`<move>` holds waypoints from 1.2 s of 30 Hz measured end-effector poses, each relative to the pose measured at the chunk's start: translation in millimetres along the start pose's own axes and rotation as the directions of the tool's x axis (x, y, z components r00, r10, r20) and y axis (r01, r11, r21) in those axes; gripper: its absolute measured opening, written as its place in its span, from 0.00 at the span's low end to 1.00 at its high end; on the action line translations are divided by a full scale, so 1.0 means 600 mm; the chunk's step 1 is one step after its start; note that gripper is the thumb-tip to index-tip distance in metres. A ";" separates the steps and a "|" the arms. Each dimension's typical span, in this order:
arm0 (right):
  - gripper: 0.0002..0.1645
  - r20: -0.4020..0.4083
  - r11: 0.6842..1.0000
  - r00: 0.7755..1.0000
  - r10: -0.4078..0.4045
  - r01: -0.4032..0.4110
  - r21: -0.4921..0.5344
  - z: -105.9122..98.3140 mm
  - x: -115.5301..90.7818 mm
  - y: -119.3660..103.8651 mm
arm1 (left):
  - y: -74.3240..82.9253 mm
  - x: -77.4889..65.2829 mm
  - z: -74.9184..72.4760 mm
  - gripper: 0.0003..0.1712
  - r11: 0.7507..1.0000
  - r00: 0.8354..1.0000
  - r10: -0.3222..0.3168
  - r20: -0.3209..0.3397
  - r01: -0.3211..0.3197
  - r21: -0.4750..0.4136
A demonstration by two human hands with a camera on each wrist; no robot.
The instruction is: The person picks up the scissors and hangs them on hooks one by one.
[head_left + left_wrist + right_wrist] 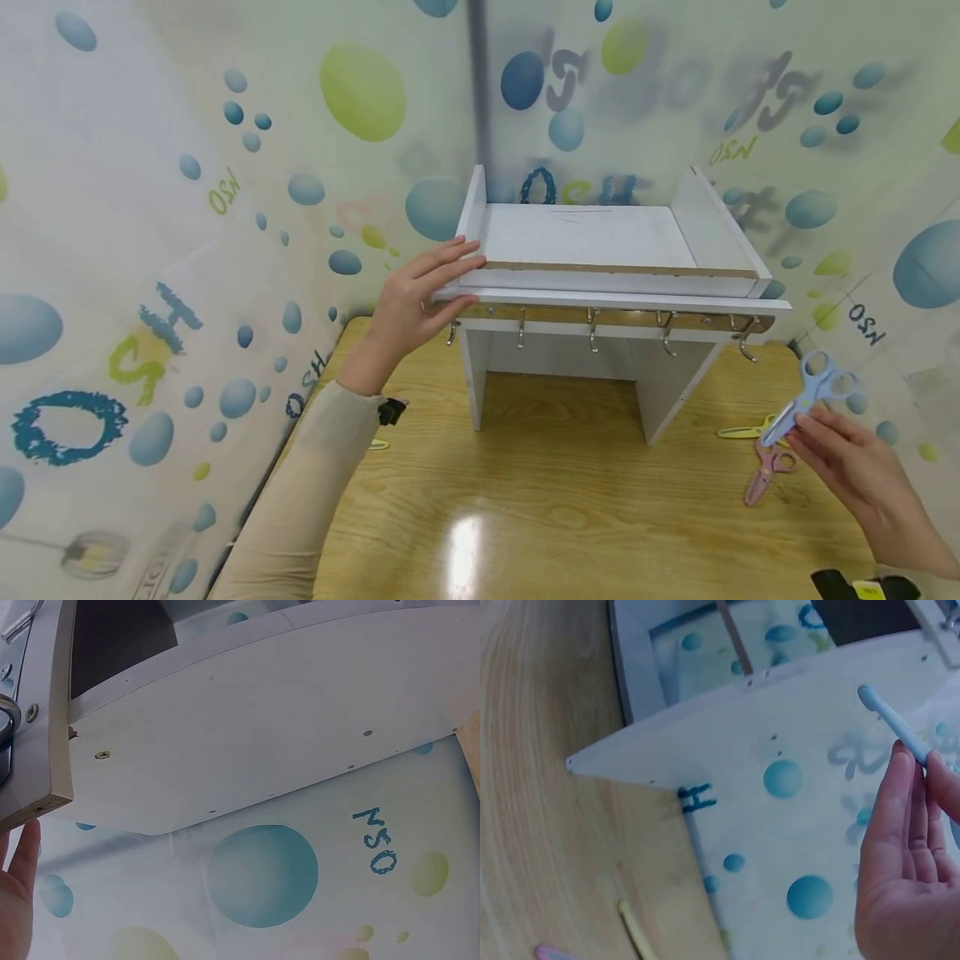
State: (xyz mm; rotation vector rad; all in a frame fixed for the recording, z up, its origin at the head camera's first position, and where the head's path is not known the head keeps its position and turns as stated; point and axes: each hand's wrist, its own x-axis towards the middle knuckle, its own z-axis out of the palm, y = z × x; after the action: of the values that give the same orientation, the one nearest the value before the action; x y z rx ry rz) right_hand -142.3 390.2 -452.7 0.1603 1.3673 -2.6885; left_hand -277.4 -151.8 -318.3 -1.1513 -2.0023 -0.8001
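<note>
Blue scissors (810,390) are in my right hand (862,462), held up in the air to the right of the white shelf unit (581,242), with the two handle loops pointing upward and the blades slanting down beside my fingers. That right hand is nearly closed at the tips, thumb and fingers pinching the scissors by the blade part; from the right wrist they show edge-on as a slim blue bar. My left hand (408,304) is fairly wide, its fingers stretched and parted over the left end of the shelf unit's front, the thumb lower down and apart from them, touching the white board there. Counting what I have about me, I see one shelf unit, standing on the tabletop (555,508), with two upright side panels at its top and a single shiny rail (555,315) along its front. Five metal hooks (521,329) hang in a row from that rail. Three pairs of scissors show plainly: the one I hold, and two lying on the tabletop near my right hand, one pair of yellow scissors (738,432) and one pair of pink scissors (762,477), close together; whether those two touch I cannot tell. One small yellow-green piece (379,445) peeks out by my left wrist, mostly hidden.
</note>
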 end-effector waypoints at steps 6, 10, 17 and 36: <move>0.21 0.128 0.976 0.968 -0.216 0.215 0.022 0.052 -0.003 0.007 | 0.000 0.002 -0.001 0.27 1.000 1.000 0.001 0.000 -0.001 -0.003; 0.19 0.113 0.942 0.936 -0.335 0.335 0.015 0.084 -0.008 0.014 | -0.001 0.002 -0.001 0.28 1.000 1.000 0.002 -0.001 -0.002 -0.004; 0.21 0.216 0.902 0.890 -0.401 0.425 -0.077 0.120 -0.018 0.023 | 0.001 0.001 -0.003 0.28 1.000 1.000 0.004 -0.003 -0.004 0.004; 0.21 0.364 0.785 0.855 -0.371 0.498 -0.369 0.157 -0.015 0.043 | 0.002 -0.001 -0.001 0.28 1.000 1.000 0.000 -0.004 0.000 -0.001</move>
State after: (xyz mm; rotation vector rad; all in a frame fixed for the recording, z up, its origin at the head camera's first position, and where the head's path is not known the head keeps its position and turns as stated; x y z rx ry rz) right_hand -133.1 299.2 -416.9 -0.6315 2.0876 -2.4671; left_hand -275.8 -152.0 -318.4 -1.1493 -1.9988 -0.8027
